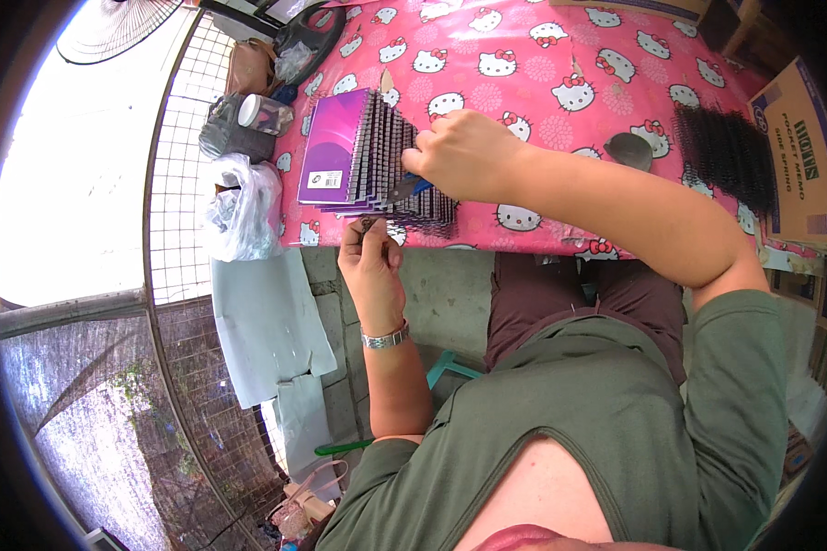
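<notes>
Plastic bag (243, 216), clear and bunched, sits beside the pink-covered table's (524, 101) left edge. Right of it, purple spiral notebooks (326, 151) lie stacked at the table's near left. The left hand (372, 254) has thumb and fingers pinched together at the stack's near edge; what they pinch is too small to tell. The right hand (464, 153) grips a blue-handled tool (421, 185) against the bindings. Far right, black coils (726, 156) lie beside a cardboard box (799, 156).
</notes>
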Action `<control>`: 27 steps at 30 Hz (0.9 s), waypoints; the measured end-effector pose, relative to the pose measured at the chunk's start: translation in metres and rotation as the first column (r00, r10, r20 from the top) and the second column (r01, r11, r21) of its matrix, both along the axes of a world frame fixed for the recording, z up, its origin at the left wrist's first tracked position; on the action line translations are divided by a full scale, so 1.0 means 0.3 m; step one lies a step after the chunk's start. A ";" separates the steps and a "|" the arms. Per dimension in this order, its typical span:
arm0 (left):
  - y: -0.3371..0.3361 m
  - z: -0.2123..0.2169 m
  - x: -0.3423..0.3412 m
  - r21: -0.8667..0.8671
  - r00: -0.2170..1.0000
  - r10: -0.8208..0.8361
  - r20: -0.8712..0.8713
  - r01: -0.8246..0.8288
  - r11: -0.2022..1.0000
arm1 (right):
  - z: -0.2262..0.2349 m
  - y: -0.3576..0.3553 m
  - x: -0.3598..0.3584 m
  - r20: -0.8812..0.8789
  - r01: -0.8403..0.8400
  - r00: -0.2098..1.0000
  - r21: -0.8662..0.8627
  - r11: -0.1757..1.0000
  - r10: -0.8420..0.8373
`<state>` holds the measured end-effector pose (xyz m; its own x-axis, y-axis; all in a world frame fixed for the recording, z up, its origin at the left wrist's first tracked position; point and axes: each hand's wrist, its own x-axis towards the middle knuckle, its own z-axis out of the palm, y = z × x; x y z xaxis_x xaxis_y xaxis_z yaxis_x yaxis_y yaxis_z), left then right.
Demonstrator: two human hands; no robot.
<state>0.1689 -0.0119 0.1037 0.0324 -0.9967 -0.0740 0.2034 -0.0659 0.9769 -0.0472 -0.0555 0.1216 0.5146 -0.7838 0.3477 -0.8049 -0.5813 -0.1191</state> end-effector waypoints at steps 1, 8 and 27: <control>0.002 0.000 0.003 0.030 0.999 -0.002 -0.049 0.003 1.000 | -0.022 0.002 -0.013 0.021 -0.005 1.000 -0.095 0.995 0.007; 0.005 -0.014 -0.008 0.074 0.998 -0.038 0.039 0.035 0.997 | -0.045 -0.006 0.011 0.026 -0.074 0.996 -0.328 0.942 0.087; -0.008 -0.066 -0.031 -0.026 0.969 0.047 0.243 -0.042 0.999 | -0.060 -0.021 0.004 -0.011 -0.032 0.999 -0.037 0.999 0.031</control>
<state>0.1597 -0.0143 0.0837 0.0916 -0.9951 -0.0382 -0.0390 -0.0419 0.9984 -0.0460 -0.0619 0.1035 0.5427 -0.7537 0.3707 -0.7872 -0.6103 -0.0884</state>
